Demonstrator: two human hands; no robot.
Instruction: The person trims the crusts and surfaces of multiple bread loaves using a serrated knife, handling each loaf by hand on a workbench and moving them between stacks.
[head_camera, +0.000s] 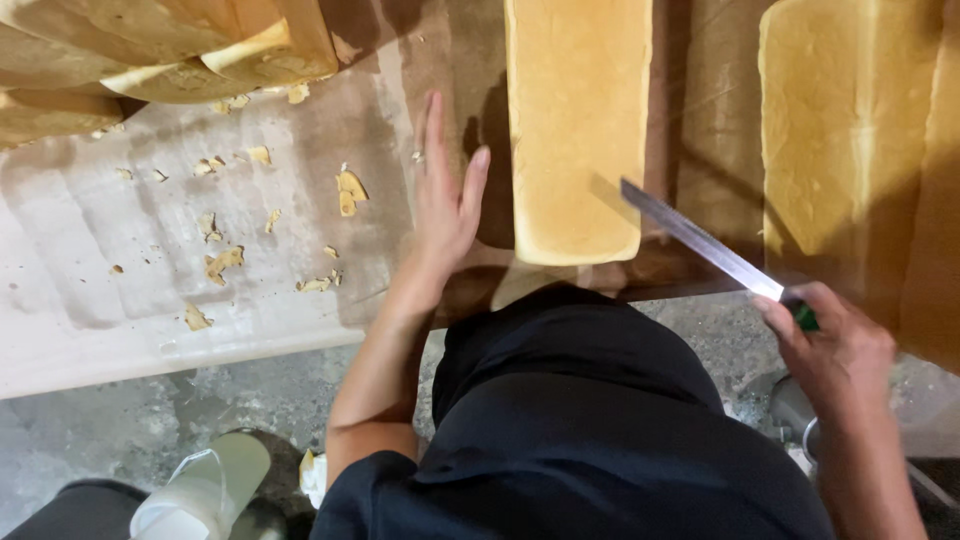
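two loaves (577, 120), right hand (835, 350) gripping knife (700, 240)

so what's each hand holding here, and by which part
The right hand holds a long bread knife by its green handle. The left hand holds nothing; it lies open beside the long bread loaf.

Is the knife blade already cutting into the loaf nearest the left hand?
No: the knife in the right hand hangs beside the loaf, its blade off the crust.
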